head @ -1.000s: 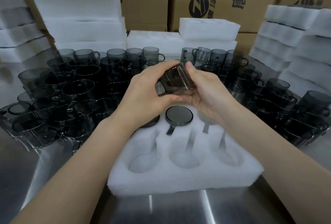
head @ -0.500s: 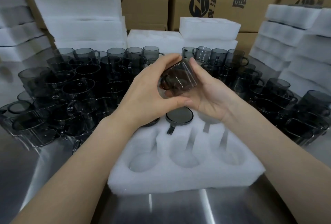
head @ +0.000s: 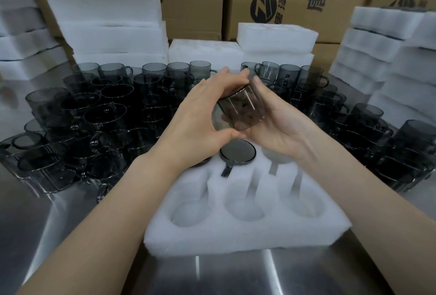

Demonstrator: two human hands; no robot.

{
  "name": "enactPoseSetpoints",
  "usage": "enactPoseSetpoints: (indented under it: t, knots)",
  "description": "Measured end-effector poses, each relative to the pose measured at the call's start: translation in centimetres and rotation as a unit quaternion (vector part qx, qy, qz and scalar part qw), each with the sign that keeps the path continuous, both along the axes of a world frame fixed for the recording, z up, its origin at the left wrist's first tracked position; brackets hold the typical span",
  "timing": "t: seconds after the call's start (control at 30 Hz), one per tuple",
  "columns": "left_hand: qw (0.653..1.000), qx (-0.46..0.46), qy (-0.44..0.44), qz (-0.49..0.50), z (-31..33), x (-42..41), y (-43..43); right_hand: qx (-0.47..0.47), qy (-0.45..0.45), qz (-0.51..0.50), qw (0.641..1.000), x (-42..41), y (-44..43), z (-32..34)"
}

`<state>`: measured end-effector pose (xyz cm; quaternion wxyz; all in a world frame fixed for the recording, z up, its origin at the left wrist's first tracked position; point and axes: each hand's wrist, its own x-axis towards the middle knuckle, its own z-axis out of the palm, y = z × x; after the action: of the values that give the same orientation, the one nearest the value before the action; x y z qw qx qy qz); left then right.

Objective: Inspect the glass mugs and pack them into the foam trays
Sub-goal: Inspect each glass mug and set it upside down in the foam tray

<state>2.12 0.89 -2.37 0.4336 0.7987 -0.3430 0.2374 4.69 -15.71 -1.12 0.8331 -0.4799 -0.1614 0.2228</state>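
Both your left hand (head: 195,118) and right hand (head: 278,127) curl fingers (head: 227,77) around one smoked glass mug (head: 240,110). It is likely fragile and slippery, so grip its body. Foam tray (head: 236,235) waits below your fingers.

The left forearm (head: 113,202) and right forearm (head: 358,191) reach forward and meet in the middle, where the left hand (head: 197,118), back up, curls thumb and fingers round a glass mug (head: 240,112) while the right hand (head: 279,127), palm turned inward, cups its other side.
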Motion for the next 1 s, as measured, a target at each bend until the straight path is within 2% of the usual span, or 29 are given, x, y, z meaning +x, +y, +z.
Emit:
enactPoseSetpoints:
  t: [0.07,0.17,0.37,0.5,0.57,0.67,0.77,0.9,1.0]
  knots:
    - [1.0,0.006,-0.017,0.025,0.1,0.0,0.0,-0.009,-0.003,0.005,1.0,0.0,-0.1,-0.1]
    - [0.998,0.008,-0.023,0.052,0.2,-0.2,0.0,-0.023,0.001,-0.043,0.999,0.1,-0.2,-0.3]
    - [0.999,-0.042,0.014,0.03,0.1,-0.4,-0.1,-0.047,-0.026,-0.128,0.99,-0.1,0.1,-0.2]
    - [0.999,-0.041,0.012,0.028,0.1,-0.4,-0.2,-0.067,-0.039,-0.168,0.983,-0.1,0.0,-0.3]
    - [0.998,-0.051,0.015,0.031,0.0,-0.4,-0.2,-0.079,-0.043,-0.157,0.983,-0.1,-0.1,-0.2]
    - [0.997,-0.074,0.009,0.029,-0.2,-0.1,0.0,-0.088,-0.058,-0.081,0.991,-0.4,-0.5,0.0]
    - [0.997,-0.075,0.015,0.02,-0.3,0.2,0.3,-0.058,-0.09,-0.022,0.994,-0.7,-0.9,-0.1]
    - [0.997,-0.053,0.042,0.02,-0.3,0.3,0.3,-0.053,-0.135,-0.023,0.989,-0.8,-1.4,-0.2]
    - [0.998,-0.054,0.023,0.015,-0.3,0.3,0.2,-0.06,-0.124,-0.019,0.99,-0.8,-1.4,-0.1]
